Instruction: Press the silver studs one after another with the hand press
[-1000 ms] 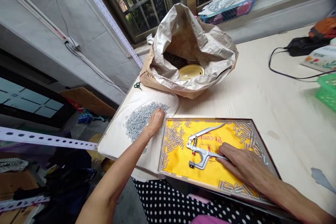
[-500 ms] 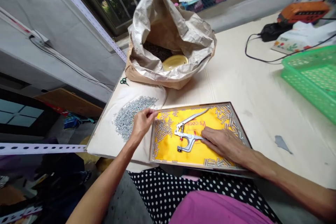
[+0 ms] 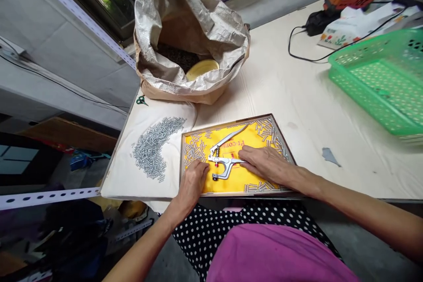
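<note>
My right hand [image 3: 266,165] is wrapped round one handle of silver snap-fastener pliers [image 3: 228,167]. The pliers lie over the yellow bottom of a shallow tray [image 3: 218,194], jaws apart and pointing left, the other handle slanting up. My left hand [image 3: 193,179] is over the tray's left part, thumb and fingers pinched together close to the jaws; whatever they hold is too small to make out. Small silver metal pieces [image 3: 194,147] lie scattered along the tray's edges. Left of the tray, a heap of similar metal pieces [image 3: 150,152] rests on white cloth.
Behind the tray stands a big open sack [image 3: 198,92] with dark contents and a yellow bowl [image 3: 203,69] inside. Green scissors [image 3: 142,100] lie at its left. A green basket [image 3: 366,92], a tissue pack [image 3: 333,37], a black cable and a grey scrap [image 3: 329,156] are on the right.
My left hand has moved from the heap side of the tray's left rim to inside the tray, near the jaws. The right hand still grips the pliers. The whole view has shifted.
</note>
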`<state>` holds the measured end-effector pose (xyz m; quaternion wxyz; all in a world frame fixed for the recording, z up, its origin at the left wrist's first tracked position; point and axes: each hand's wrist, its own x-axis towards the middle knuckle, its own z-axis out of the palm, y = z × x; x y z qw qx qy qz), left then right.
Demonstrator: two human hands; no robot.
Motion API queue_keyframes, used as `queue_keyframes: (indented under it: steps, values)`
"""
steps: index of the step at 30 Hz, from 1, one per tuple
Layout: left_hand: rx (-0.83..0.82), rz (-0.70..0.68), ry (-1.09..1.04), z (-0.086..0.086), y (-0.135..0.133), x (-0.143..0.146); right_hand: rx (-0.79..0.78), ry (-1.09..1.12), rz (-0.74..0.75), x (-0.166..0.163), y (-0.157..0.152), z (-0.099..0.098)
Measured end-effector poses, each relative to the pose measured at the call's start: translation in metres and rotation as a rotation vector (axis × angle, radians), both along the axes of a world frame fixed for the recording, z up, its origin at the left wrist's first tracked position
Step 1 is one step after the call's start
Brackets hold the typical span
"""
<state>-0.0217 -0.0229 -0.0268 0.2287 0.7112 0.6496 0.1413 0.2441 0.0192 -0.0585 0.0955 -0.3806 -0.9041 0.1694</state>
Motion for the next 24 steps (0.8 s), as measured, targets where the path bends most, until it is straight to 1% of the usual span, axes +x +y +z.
queue_keyframes:
  steps: [4, 5, 7, 11, 14, 19, 24]
  values:
    - [-0.253, 0.339, -0.414, 0.007, 0.003, 0.007, 0.010, -0.028, 0.039, -0.001, -0.001, 0.005]
    - [-0.297, 0.399, -0.493, 0.008, 0.002, 0.009, 0.027, -0.025, 0.053, 0.000, -0.002, 0.005]
    - [-0.318, 0.454, -0.562, 0.008, -0.001, 0.014, 0.077, 0.007, 0.076, 0.000, -0.004, 0.006]
    - [-0.308, 0.494, -0.556, 0.005, -0.009, 0.019, 0.169, 0.093, 0.115, 0.001, -0.011, 0.005]
    - [-0.313, 0.504, -0.541, 0.003, -0.011, 0.020, 0.200, 0.098, 0.120, 0.001, -0.013, 0.004]
    - [-0.335, 0.454, -0.466, 0.003, -0.006, 0.017, 0.189, 0.053, 0.125, 0.001, -0.012, 0.005]
    - [-0.373, 0.391, -0.383, 0.001, 0.000, 0.014, 0.125, 0.011, 0.113, -0.002, -0.011, 0.005]
